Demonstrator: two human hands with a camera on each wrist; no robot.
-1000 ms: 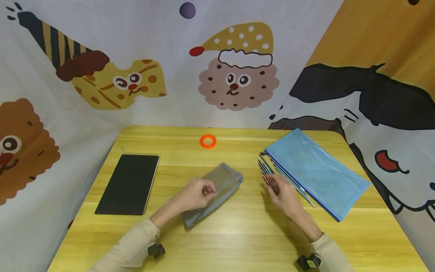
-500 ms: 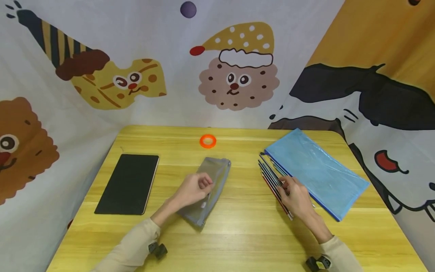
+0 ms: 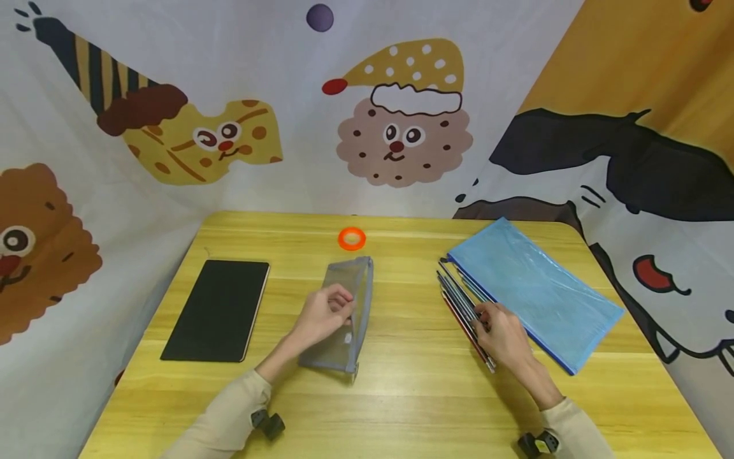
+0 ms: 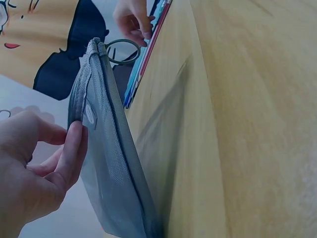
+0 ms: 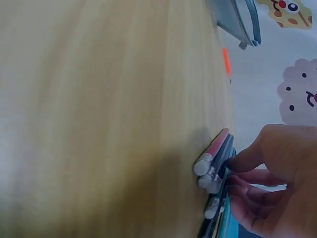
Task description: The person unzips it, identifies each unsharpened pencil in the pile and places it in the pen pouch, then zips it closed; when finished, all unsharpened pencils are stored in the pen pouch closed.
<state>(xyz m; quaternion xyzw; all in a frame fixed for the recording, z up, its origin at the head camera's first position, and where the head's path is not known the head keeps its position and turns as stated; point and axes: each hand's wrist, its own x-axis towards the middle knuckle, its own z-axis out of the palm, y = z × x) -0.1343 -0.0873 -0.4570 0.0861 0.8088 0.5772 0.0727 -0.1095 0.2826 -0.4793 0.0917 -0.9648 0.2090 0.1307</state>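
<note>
Left wrist; translucent grey zip pouch

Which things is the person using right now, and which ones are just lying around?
Part of the job:
grey mesh pouch, pinched in the left grip
pencils, with the right grip on them

Probably just lying about:
black notebook
orange ring
blue folder, though it's right beside the pencils
</note>
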